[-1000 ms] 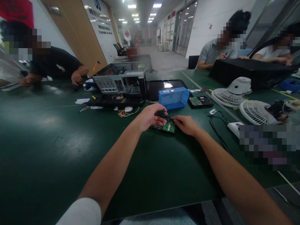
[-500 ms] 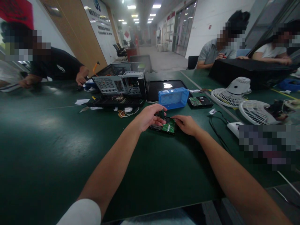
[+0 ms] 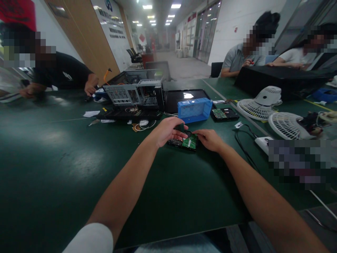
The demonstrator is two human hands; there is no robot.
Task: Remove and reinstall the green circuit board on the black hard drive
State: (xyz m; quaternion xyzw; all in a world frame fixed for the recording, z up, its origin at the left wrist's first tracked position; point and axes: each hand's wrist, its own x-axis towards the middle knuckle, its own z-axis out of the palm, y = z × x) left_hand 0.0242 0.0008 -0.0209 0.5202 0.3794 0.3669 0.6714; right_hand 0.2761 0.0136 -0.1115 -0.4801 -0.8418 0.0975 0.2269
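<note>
A hard drive (image 3: 190, 143) lies on the green table with its green circuit board facing up. My left hand (image 3: 171, 133) arches over the drive's left part, its fingers curled round a small dark shape that I cannot make out. Part of the board is hidden beneath those fingers. On the other side, my right hand (image 3: 209, 139) pinches the drive's upper right edge between thumb and forefinger. Just behind the drive, a blue plastic bin (image 3: 195, 111) rests on its side, touched by neither hand.
An opened computer case (image 3: 131, 93) stands behind at left, beside a black panel (image 3: 172, 100). Another hard drive (image 3: 225, 114) lies right of the bin. Farther right are two white fan parts (image 3: 259, 103), a cable (image 3: 244, 151) and a power strip (image 3: 263, 142). Several people sit around the table.
My left fingers have shifted slightly over the drive. My right hand keeps its place at the drive's edge, and the drive has barely moved.
</note>
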